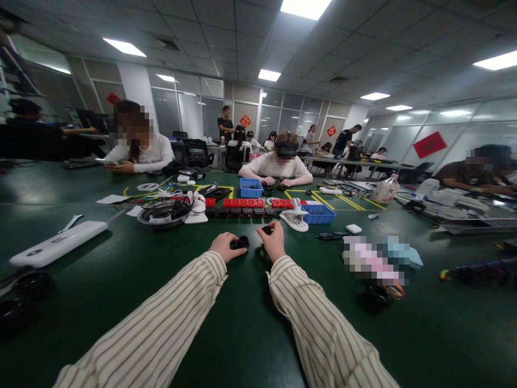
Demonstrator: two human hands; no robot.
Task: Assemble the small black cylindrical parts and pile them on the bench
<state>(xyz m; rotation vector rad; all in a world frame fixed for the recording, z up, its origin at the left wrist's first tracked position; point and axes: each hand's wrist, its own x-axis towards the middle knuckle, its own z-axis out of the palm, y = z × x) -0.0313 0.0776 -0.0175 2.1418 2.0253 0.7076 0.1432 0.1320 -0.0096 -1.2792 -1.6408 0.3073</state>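
Note:
Both my arms, in striped sleeves, reach forward over a dark green table (121, 280). My left hand (224, 246) is closed around a small black round part (240, 242) resting on the table. My right hand (274, 241) pinches another small black piece (267, 229) between thumb and fingers, just above the table. The two hands sit close together, a few centimetres apart. A row of red blocks (243, 202) on a dark strip lies just beyond them.
Two blue bins (251, 188) (319, 214), a round metal tray (161, 214) and white clamp-like tools (296, 216) stand beyond my hands. A long white device (56, 243) lies at the left. Several people sit across the table and at desks behind.

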